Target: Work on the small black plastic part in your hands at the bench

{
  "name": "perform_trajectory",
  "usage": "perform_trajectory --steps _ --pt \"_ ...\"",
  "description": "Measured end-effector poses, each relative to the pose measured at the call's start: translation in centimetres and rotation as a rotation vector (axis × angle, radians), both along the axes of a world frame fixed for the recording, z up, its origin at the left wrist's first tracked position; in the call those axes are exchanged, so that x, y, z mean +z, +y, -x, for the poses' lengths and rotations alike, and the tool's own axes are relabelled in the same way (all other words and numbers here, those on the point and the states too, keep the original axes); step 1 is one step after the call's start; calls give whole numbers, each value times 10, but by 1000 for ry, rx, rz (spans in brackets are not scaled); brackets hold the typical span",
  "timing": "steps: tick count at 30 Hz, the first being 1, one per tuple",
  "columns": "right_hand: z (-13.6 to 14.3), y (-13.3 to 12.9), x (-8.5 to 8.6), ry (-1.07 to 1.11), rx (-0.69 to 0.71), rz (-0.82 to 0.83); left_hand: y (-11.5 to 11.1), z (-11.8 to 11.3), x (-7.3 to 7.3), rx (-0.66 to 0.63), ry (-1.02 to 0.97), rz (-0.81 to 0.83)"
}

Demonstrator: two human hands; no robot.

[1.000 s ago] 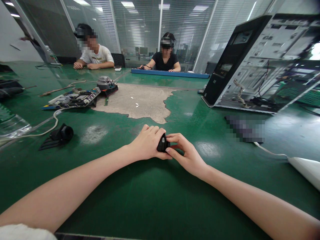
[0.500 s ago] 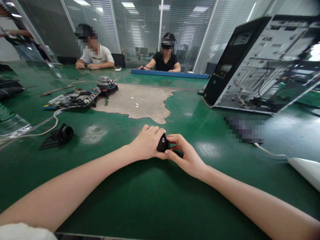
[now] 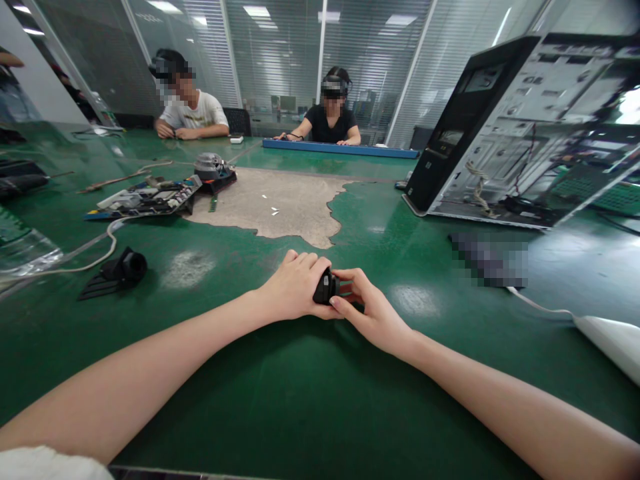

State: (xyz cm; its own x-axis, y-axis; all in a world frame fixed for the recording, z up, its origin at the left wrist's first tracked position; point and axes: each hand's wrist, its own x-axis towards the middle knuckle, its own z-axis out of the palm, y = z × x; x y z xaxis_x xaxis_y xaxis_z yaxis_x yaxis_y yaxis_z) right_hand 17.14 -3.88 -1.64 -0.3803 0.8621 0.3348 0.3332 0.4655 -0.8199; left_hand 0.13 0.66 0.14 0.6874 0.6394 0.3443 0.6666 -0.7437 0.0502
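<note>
Green paint, scuffed and glossy, covers the desk (image 3: pixel 320 400), the broadest thing in view. Next in size is a computer case (image 3: pixel 500 147) with its side exposed, standing to the right. A ragged brownish patch (image 3: pixel 285 200) spreads beyond the person's arms, and a long blue bar (image 3: pixel 340 147) lies at the far side. By the patch's left edge sits a circuit board (image 3: pixel 150 197); nearer on that side is a black plastic piece (image 3: pixel 123 268).

Both hands meet at the centre. The left grip (image 3: pixel 300 285) wraps the left part of a small black device (image 3: pixel 325 288), fingers over the top, thumb low on the near side. The right grip (image 3: pixel 373 307) pinches the device's right end between thumb and fingertips. Whether it touches the desk is hidden.

It looks like stiff plastic, probably light and a little slick, not easily crushed. The broad body seems best for a firm palm hold, the narrower right end for fingertips.
</note>
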Motion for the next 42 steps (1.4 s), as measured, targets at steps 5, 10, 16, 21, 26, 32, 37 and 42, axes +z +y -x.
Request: perform_trajectory --steps 5,10,16,21,26,32,37,42 --pt "0 -2 2 -18 -8 -127 -1 1 1 -3 7 -14" --pt "0 -1 -1 -3 -16 -71 -1 0 1 0 2 -8" --pt "0 0 -1 3 -2 11 0 0 0 5 6 4" --pt "0 -2 3 -8 -2 -114 -1 1 0 -2 7 -16" --pt "0 -2 2 10 -18 -147 -1 0 1 -1 4 -19" --pt "1 -1 0 11 -53 -93 -1 0 1 2 11 -22" --pt "0 -1 -1 -9 -6 -24 0 1 0 -4 10 -18" --pt "-1 -2 -1 -12 -9 -122 0 1 0 9 31 -29"
